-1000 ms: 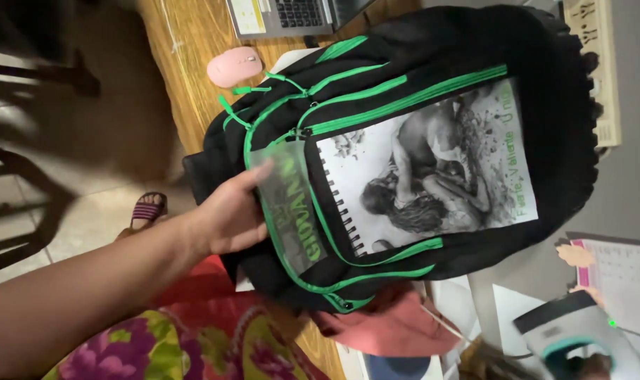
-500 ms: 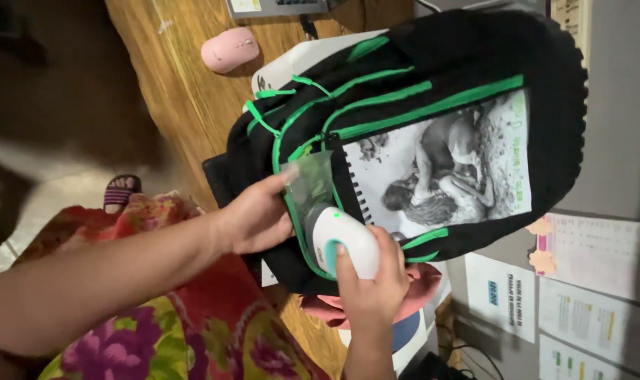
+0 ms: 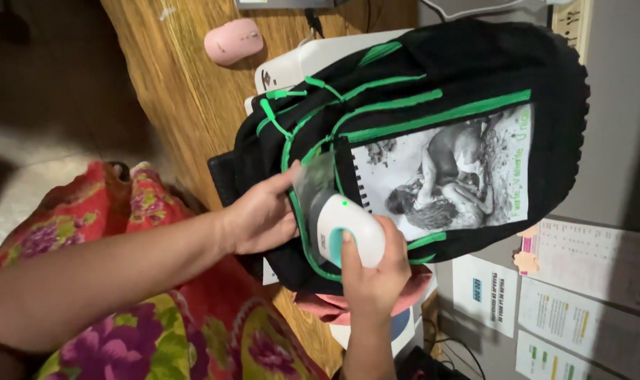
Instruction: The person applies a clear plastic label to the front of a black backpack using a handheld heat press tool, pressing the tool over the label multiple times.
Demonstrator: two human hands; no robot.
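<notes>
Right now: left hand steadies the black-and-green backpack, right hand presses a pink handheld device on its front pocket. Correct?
Not quite. The device is white with a teal button, not pink; the head view shows it. The rest holds: left hand steadies the backpack, right hand presses the device on its front pocket.

Dim warm indoor light; dark shadowed left; slight softness.

One head-worn camera looks steeply down, close over a backpack (image 3: 432, 141) on a wooden desk (image 3: 186, 91).
</notes>
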